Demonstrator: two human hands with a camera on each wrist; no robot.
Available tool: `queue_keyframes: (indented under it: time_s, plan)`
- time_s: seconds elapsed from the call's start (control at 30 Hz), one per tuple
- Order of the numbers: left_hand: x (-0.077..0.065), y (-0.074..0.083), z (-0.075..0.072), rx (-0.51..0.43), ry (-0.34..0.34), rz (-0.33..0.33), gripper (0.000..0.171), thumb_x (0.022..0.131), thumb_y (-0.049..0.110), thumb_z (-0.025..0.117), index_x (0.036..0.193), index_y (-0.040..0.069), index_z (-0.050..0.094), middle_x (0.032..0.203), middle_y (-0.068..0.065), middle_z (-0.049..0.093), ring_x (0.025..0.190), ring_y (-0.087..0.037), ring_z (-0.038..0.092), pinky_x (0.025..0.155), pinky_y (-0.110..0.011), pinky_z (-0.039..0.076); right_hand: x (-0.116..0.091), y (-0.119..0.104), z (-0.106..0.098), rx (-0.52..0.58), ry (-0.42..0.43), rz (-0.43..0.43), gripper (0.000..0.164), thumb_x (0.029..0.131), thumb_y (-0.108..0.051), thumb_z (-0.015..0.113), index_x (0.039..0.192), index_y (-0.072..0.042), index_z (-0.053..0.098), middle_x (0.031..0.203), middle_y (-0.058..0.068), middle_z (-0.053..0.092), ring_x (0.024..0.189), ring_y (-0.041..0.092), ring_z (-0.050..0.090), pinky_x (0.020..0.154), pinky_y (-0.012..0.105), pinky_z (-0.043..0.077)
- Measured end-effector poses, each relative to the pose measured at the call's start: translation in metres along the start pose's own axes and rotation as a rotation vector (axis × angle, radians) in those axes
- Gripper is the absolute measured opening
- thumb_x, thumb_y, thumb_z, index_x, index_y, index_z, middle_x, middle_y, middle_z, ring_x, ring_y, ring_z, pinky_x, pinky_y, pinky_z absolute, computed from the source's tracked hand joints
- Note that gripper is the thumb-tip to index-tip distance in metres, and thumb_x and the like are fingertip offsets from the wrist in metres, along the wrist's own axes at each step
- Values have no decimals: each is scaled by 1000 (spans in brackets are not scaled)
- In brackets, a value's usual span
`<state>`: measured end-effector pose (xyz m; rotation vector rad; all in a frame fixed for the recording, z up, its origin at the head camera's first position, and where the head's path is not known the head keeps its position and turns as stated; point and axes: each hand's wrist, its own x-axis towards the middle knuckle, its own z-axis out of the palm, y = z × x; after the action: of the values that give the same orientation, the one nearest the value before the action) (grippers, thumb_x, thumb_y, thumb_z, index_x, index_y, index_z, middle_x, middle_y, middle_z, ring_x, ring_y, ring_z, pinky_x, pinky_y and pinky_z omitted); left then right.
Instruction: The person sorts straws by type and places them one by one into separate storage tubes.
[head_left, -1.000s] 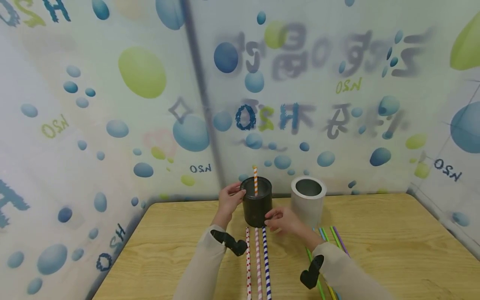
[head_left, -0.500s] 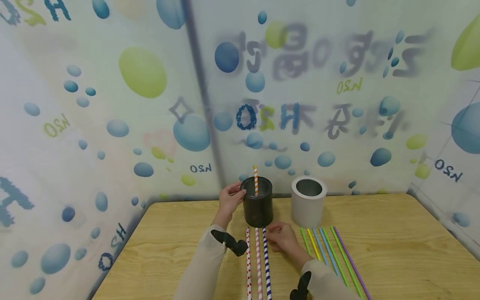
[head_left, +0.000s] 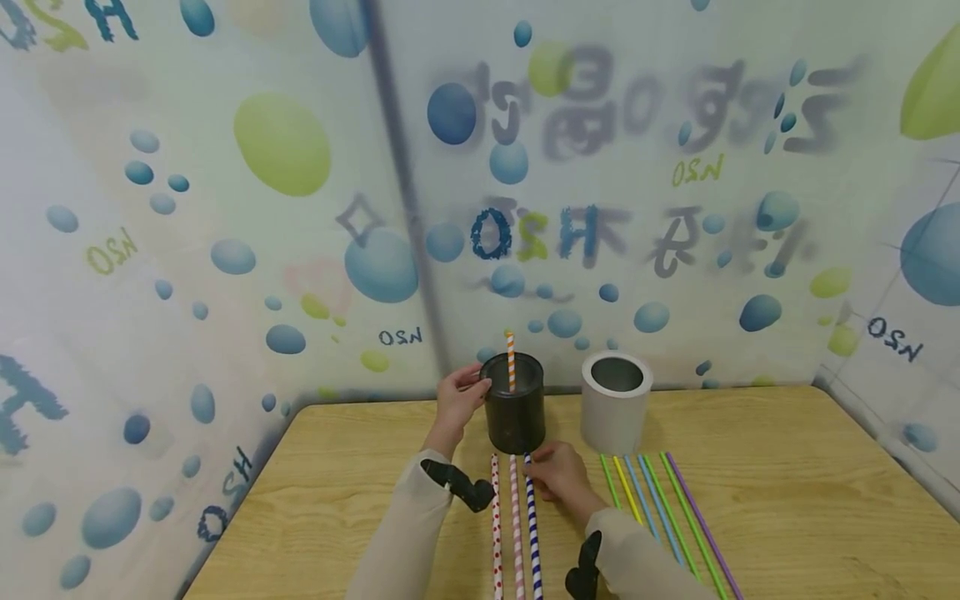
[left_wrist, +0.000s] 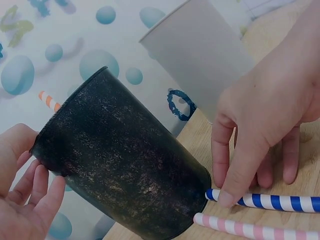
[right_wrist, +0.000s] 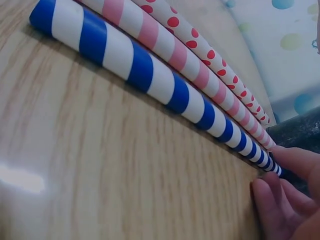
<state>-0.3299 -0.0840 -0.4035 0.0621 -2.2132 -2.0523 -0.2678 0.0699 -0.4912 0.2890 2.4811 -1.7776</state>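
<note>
My left hand (head_left: pixel 457 408) grips the rim of a black cylindrical cup (head_left: pixel 516 423) on its left side. Out of that cup stands an orange-and-white striped straw (head_left: pixel 512 363). At the foot of the cup, my right hand (head_left: pixel 562 477) pinches the far end of a blue-and-white striped straw (right_wrist: pixel 142 71), the rest of which lies along the table. Parallel to it on the left are a pink-and-white striped straw (right_wrist: pixel 177 53) and a white straw with red dots (right_wrist: pixel 211 55).
A white cylindrical cup (head_left: pixel 615 423) with a thick rim stands right of the black one. Before it lie several thin plain straws, among them a yellow straw (head_left: pixel 627 490) and a purple straw (head_left: pixel 693 505). A patterned wall (head_left: pixel 300 250) rises behind the wooden table (head_left: pixel 337 492).
My right hand has moved down and slightly left from beside the black cup's base and now pinches the blue-and-white straw. My left hand keeps its place on the rim.
</note>
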Motion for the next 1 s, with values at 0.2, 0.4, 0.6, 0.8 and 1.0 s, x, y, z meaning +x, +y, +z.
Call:
queue_keyframes:
  time_s: [0.2, 0.4, 0.6, 0.8, 1.0]
  plan:
    - [1, 1, 1, 5, 1, 7, 34, 83, 2, 63, 117, 1, 60, 102, -15, 55, 82, -19, 57, 74, -35, 52, 1, -6, 1, -83, 16, 28, 26, 74, -13, 74, 92, -1, 60, 64, 6, 54, 46, 15, 48, 40, 24, 44]
    - [1, 2, 1, 3, 3, 14, 34, 83, 2, 63, 117, 1, 61, 101, -16, 55, 83, -20, 57, 78, -41, 51, 2, -10, 5, -118, 38, 24, 23, 74, -9, 73, 89, -2, 58, 67, 7, 55, 46, 16, 49, 40, 23, 43]
    - [2, 2, 1, 8, 0, 13, 34, 83, 2, 63, 117, 1, 60, 103, -16, 55, 84, -21, 57, 78, -41, 51, 1, -13, 9, -189, 77, 68, 22, 74, -10, 72, 89, -4, 57, 71, 7, 54, 52, 17, 51, 42, 24, 43]
    - [2, 1, 1, 6, 3, -2, 34, 83, 3, 63, 117, 2, 61, 104, -16, 55, 86, -21, 57, 76, -37, 52, -1, -12, 10, -218, 91, 46, 21, 73, -7, 70, 88, -3, 56, 72, 7, 54, 52, 17, 51, 41, 24, 44]
    - [1, 0, 1, 3, 10, -3, 34, 82, 3, 63, 116, 2, 61, 103, -15, 55, 84, -20, 58, 75, -37, 52, 1, -8, 8, -184, 53, 29, 17, 75, -7, 68, 88, -2, 57, 70, 6, 55, 52, 16, 51, 41, 24, 44]
